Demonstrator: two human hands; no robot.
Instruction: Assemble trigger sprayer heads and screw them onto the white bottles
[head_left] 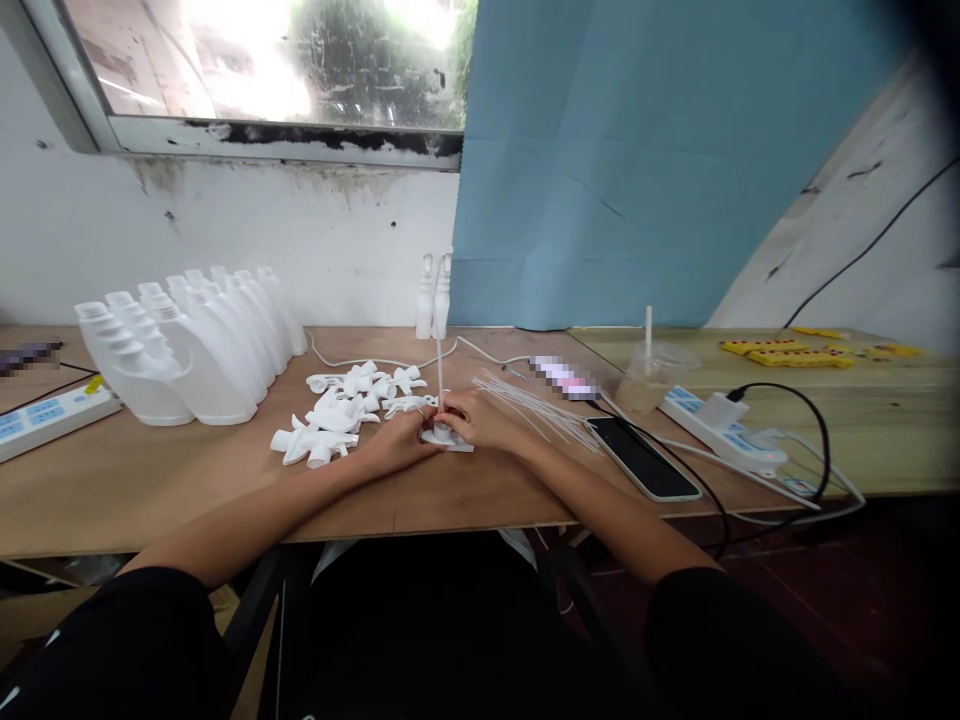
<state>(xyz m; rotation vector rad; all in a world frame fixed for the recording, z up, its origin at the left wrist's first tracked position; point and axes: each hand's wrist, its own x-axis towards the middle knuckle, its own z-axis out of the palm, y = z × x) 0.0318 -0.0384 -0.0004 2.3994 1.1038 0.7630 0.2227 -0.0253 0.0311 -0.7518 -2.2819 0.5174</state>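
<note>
My left hand (pixel 405 441) is closed around a white trigger spray head (pixel 448 436), low over the table before me. A thin white dip tube (pixel 440 372) stands upright from it. The fingers of my right hand (pixel 480 418) pinch the tube near its base; the exact joint is hidden by my fingers. Left of my hands lies a pile of white trigger spray heads (pixel 330 412). Several loose thin tubes (pixel 536 405) are spread on the table to the right.
White plastic bottles (pixel 217 350) without heads stand in rows at the left. Two slim white bottles (pixel 433 300) stand by the wall. On the right are a phone (pixel 641 458), a plastic cup with a straw (pixel 643 385), a power strip (pixel 724 430), cables and yellow packets (pixel 799 355).
</note>
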